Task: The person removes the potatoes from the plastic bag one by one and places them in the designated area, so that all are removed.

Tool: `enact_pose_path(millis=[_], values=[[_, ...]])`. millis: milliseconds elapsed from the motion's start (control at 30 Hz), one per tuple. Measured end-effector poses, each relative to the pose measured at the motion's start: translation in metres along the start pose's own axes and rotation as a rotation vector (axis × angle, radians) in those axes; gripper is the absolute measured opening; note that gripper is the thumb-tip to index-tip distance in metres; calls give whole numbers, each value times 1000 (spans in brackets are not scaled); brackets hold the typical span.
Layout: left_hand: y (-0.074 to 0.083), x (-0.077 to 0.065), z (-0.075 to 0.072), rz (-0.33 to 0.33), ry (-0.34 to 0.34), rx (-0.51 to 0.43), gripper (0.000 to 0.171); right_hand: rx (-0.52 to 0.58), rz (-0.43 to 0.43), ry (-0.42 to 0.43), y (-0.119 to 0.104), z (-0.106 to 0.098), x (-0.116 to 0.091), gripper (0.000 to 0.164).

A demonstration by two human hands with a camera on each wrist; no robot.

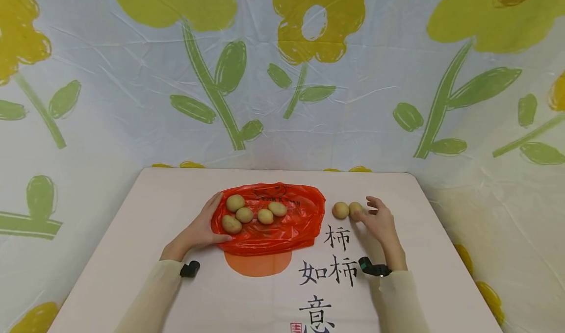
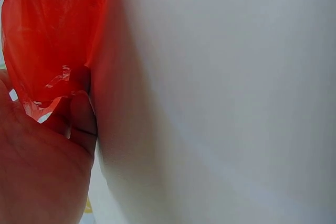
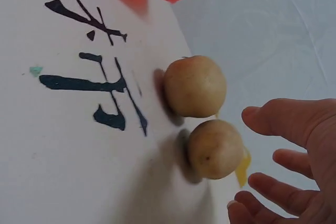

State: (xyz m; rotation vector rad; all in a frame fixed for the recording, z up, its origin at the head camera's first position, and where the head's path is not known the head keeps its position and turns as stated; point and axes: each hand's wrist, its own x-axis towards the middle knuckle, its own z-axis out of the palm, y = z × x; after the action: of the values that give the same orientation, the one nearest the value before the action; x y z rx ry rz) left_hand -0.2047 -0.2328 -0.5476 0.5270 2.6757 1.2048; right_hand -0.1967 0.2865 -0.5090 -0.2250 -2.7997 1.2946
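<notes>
A red plastic bag (image 1: 300, 225) lies spread on the table, and several small potatoes (image 1: 244, 215) rest on its left half. My left hand (image 1: 204, 226) grips the bag's left edge, thumb at the front corner and fingers along the far side. Close up in the left wrist view, the red plastic runs between the fingers of that hand (image 2: 42, 166). To the right of the bag, two more potatoes sit side by side, one on the left (image 1: 341, 210) and one on the right (image 1: 355, 210). Beside the right one is my right hand (image 1: 380, 222), its fingers spread and apart from both potatoes (image 3: 215, 149).
The pale table (image 1: 132, 254) carries a printed orange shape (image 1: 258, 264) and black brush characters (image 1: 328, 269) in front of the bag. A flower-patterned cloth (image 1: 335, 117) hangs behind and at both sides. Each wrist wears a small black camera (image 1: 190, 269).
</notes>
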Motion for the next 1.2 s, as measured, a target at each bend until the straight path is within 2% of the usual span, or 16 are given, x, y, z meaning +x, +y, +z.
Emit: enact_pose_path(millis=[100,267,400,967,1200], values=[[0,0,1,-5,2,0,131,-22,-52,13,-8,-3,-1,67],[1,-1,0,-8,4,-5,130,-67,-188,66,-26,-3,-2,62],[2,-2,0,-6,5,-1,129,-83,-232,76,-43,-1,-5,61],[6,-3,0,-7,8,-19,128,-44,-356,4,-108,17,-13,61],[4,-2,1,-5,5,-18,128,12,-432,-63,-128,27,-13,61]])
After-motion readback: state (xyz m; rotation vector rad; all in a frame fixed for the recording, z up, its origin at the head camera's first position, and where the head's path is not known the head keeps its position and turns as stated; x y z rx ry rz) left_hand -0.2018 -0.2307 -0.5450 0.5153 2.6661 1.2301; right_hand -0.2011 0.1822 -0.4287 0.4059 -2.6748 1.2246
